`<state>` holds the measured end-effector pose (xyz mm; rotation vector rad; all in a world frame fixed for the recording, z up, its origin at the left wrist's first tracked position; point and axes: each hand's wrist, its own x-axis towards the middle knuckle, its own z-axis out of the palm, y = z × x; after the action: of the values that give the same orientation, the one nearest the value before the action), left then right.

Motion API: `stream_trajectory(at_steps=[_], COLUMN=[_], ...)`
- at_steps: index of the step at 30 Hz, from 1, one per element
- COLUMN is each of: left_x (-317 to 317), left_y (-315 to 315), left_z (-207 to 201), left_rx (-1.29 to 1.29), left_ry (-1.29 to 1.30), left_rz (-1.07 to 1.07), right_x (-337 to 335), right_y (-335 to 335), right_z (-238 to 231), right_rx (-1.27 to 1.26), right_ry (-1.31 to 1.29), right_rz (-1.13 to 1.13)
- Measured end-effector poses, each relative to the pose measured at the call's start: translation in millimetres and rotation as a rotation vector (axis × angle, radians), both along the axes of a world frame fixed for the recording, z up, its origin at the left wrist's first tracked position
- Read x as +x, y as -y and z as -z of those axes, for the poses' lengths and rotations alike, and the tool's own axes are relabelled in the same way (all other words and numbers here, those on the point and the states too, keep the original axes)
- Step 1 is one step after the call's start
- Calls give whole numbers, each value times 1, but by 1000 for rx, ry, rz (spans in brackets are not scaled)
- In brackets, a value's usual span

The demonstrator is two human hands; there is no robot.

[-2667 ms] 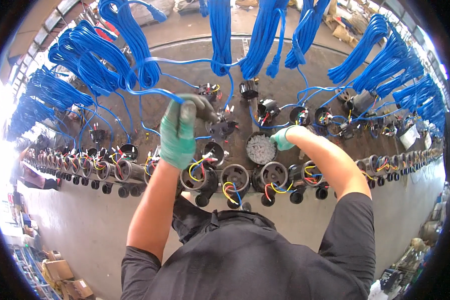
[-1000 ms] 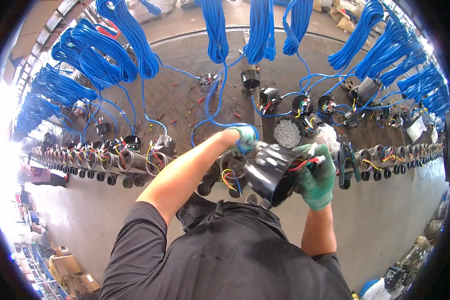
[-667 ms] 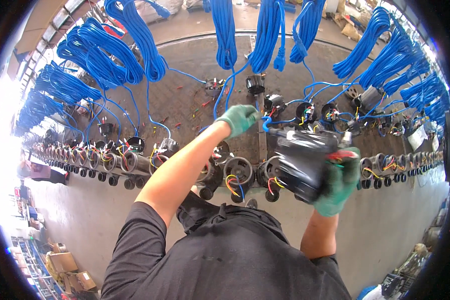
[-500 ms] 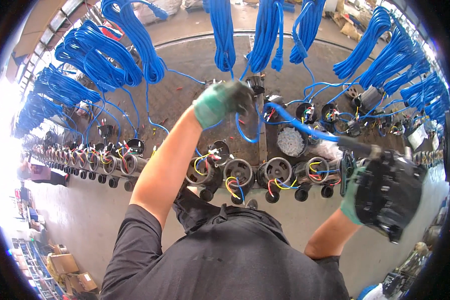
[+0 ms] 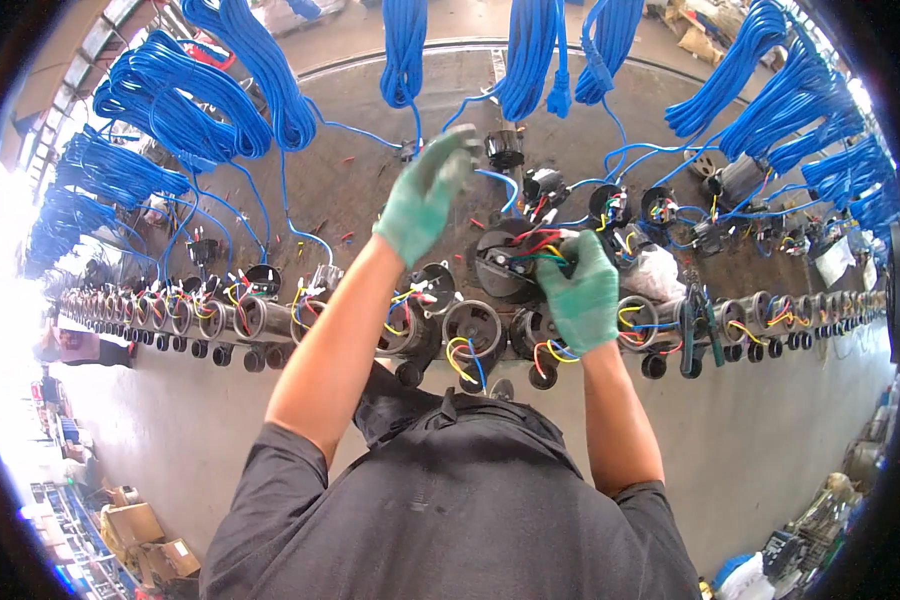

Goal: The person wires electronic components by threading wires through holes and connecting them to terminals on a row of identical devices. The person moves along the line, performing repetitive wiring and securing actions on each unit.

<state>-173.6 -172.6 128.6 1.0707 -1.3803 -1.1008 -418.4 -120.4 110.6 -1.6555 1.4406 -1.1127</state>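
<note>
Both my hands wear green gloves. My right hand (image 5: 582,297) has its fingers closed on the edge of a round black cap (image 5: 503,268) with red, green and yellow wires inside, held over the worktable. My left hand (image 5: 428,195) is up to the left of the cap, its fingers stretched out and slightly blurred, with nothing seen in it. A blue cable (image 5: 500,180) loops just beyond the cap. Below my hands stand round grey motor housings (image 5: 472,327) with loose yellow, blue and red wires.
Coiled blue cables (image 5: 403,60) lie along the table's far side. More wired black caps (image 5: 610,205) sit to the right, beside a clear plastic bag (image 5: 654,273). Pliers (image 5: 705,315) rest among the housings along the near edge. Cardboard boxes (image 5: 140,527) are on the floor at left.
My right hand has swung in from the far right with the black cap, which is now near the middle. My left hand's fingers have straightened, and one blue coil has shifted left.
</note>
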Motion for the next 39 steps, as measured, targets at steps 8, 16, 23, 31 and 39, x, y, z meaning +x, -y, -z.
stream_trajectory(at_steps=[8,16,23,31,39], left_x=[-2,14,14,24,10], left_y=[-109,-142,-158,-166,-161], left_z=[49,58,38,21,12], left_rx=[181,101,26,62,95], left_ry=[-146,3,56,37,-60], left_rz=[126,-41,-88,-169,-207], right_x=[19,1,-19,-33,14], right_y=[-24,-23,-4,13,-18], right_z=[23,29,20,4,-11], right_rx=[211,633,432,291,195], right_ry=[122,219,568,341,118], right_rz=[-291,-587,-289,-303,-659])
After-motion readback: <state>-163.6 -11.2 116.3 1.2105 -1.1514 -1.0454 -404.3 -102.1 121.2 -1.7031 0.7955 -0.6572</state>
